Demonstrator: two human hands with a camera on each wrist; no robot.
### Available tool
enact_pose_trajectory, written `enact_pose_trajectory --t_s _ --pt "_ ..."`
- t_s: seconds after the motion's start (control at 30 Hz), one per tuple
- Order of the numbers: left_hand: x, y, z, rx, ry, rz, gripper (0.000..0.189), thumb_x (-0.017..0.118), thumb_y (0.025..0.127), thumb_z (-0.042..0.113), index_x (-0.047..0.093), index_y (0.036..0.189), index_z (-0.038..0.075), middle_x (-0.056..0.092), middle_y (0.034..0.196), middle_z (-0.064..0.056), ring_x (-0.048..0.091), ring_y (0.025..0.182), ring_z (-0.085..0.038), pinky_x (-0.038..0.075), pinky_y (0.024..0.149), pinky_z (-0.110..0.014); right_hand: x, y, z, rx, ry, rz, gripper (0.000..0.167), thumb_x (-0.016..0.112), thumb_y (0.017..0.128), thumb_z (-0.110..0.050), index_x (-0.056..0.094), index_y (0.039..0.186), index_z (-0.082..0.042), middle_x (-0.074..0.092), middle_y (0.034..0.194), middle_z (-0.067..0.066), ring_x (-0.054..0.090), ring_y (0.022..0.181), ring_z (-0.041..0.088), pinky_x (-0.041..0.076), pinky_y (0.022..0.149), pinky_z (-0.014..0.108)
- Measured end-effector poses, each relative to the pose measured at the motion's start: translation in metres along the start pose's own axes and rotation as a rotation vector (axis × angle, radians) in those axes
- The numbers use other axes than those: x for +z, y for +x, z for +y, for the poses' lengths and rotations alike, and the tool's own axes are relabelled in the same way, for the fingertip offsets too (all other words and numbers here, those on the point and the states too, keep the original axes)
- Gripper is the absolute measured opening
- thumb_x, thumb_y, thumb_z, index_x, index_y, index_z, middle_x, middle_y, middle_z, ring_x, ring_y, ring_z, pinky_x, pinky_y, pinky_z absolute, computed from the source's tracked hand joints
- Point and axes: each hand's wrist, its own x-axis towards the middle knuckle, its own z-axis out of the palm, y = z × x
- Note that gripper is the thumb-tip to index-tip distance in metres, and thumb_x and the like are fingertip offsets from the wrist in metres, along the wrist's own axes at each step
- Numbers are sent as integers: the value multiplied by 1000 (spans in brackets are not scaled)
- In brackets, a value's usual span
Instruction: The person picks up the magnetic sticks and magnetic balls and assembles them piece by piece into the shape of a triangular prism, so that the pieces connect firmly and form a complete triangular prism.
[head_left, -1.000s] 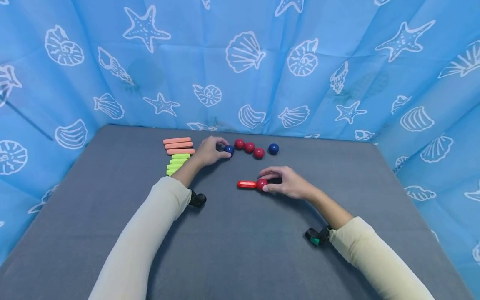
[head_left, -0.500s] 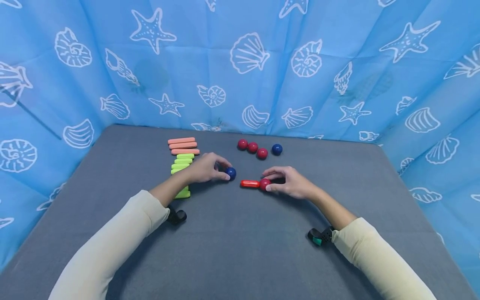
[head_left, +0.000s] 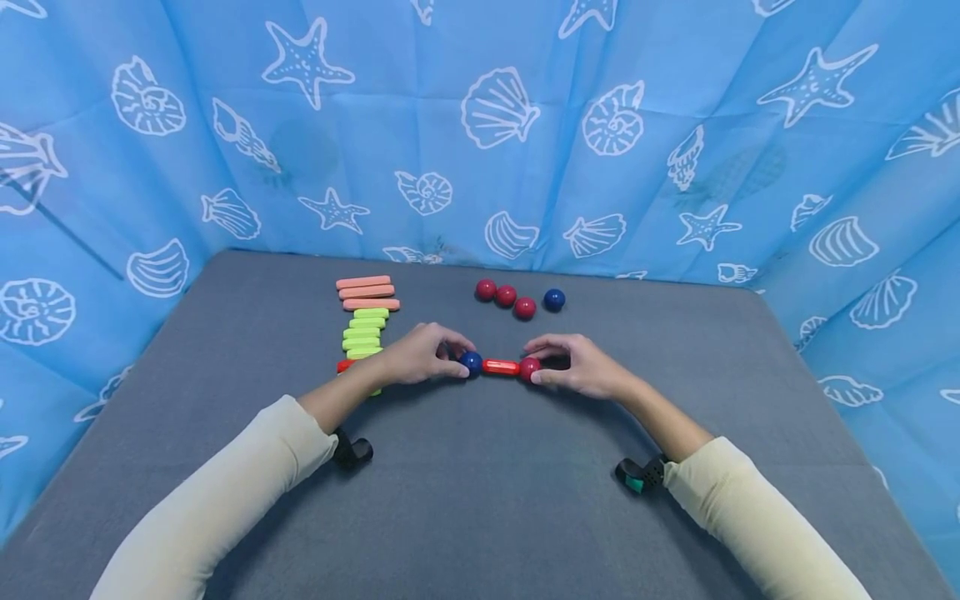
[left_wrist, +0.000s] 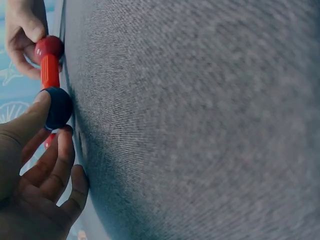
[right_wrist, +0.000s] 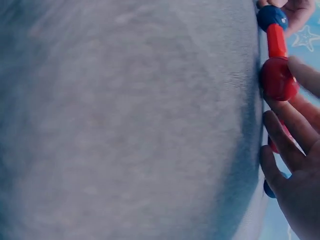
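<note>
My left hand pinches a dark blue ball between thumb and fingers. Against that ball lies the left end of a short red stick. At the stick's other end sits a dark red ball, which my right hand pinches. Ball, stick and ball form one straight line low over the table. In the left wrist view the blue ball is under my thumb, with the orange-red stick reaching to the red ball. The right wrist view shows the red ball between thumb and fingers.
Behind the hands are several loose red balls and one blue ball. Orange sticks and yellow-green sticks lie in a column at left, partly behind my left arm. A shell-patterned blue curtain surrounds the grey table.
My left hand has brought the blue ball from the back row toward me, then right, up to the red stick's left end. The right hand keeps its hold on the red ball.
</note>
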Motion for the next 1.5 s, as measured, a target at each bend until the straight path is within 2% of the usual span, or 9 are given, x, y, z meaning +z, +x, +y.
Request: enact_pose_trajectory --t_s 0.17,0.33,0.5,0.67,0.83,0.97,1.03,1.17,1.5 --pt "-1 1 0 5 2 -23 43 71 94 20 62 135 8 65 125 -7 58 99 -19 50 90 -34 -2 0 -4 -31 45 -52 53 70 89 -5 52 138 1 59 136 14 55 126 29 40 106 52" --pt "-7 -8 -2 22 28 -3 49 70 95 20 57 140 7 66 123 -10 61 104 -20 51 94 -39 -2 -3 -6 -31 56 -80 52 70 88 -2 53 137 2 59 136 15 57 124 26 42 105 49" --pt "-25 -44 -4 64 57 101 44 73 92 17 62 132 4 69 110 -9 63 97 -18 53 88 -40 -1 -5 -5 -77 21 -46 53 75 87 -6 55 135 3 64 127 15 62 116 26 47 100 48" --pt "-39 -83 -19 98 105 185 30 78 87 16 71 114 5 67 90 3 60 77 -11 52 70 -32 1 -6 -6 -87 -9 -15 59 80 84 -10 55 136 2 69 114 11 65 106 24 50 95 48" --pt "-44 -115 -37 46 195 185 14 82 83 17 72 91 14 59 76 10 54 68 -8 47 62 -27 2 -5 -6 -65 -11 -20 66 82 81 -13 52 139 0 69 110 8 65 102 21 50 93 44" --pt "-43 -133 -44 10 334 169 19 85 79 19 67 86 18 57 76 11 52 69 -8 46 62 -26 2 -5 -6 -66 -13 -28 66 82 81 -13 53 138 -1 69 107 6 64 99 19 51 92 41" --pt "-41 -136 -45 5 382 171 21 85 79 20 68 89 17 57 77 11 52 70 -9 45 62 -27 2 -5 -6 -77 -22 -23 65 83 81 -13 54 138 -2 69 106 6 64 98 20 51 91 41" --pt "-38 -137 -45 9 407 183 24 85 79 19 70 97 14 58 81 9 51 72 -8 45 63 -27 3 -6 -5 -79 -25 -13 65 84 80 -15 55 137 -3 69 104 5 64 96 21 51 90 44" --pt "-25 -132 -43 32 373 223 23 84 81 15 72 100 13 60 89 7 52 73 -8 45 62 -26 6 -7 -5 -56 -4 -23 64 82 82 -14 54 138 -2 68 104 7 63 96 23 50 89 46"
